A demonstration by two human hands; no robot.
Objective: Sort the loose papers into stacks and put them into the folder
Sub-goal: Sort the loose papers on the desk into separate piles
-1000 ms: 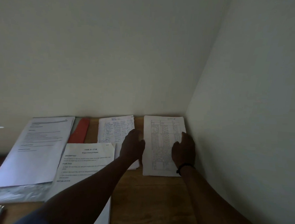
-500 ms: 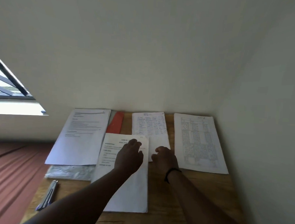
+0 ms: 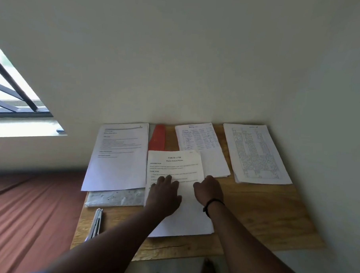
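— What do the hands hold?
— Nothing: left hand [image 3: 164,194] and right hand [image 3: 208,189] lie flat on the middle stack [image 3: 178,198], headed "TASK ID: 2758, Water Potted Plants".
— Progress?
— Four stacks sorted; nothing filed. The red folder [image 3: 158,140] lies at the table's [image 3: 264,218] far edge.

Matt paper sheets [image 3: 116,160] lie on a grained wooden table [image 3: 264,218].

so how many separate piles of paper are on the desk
4: a white typed pile at far left, a front-middle task sheet pile under both hands, a handwritten pile behind it, and a table-printed pile far right. More sheets may lie hidden underneath.
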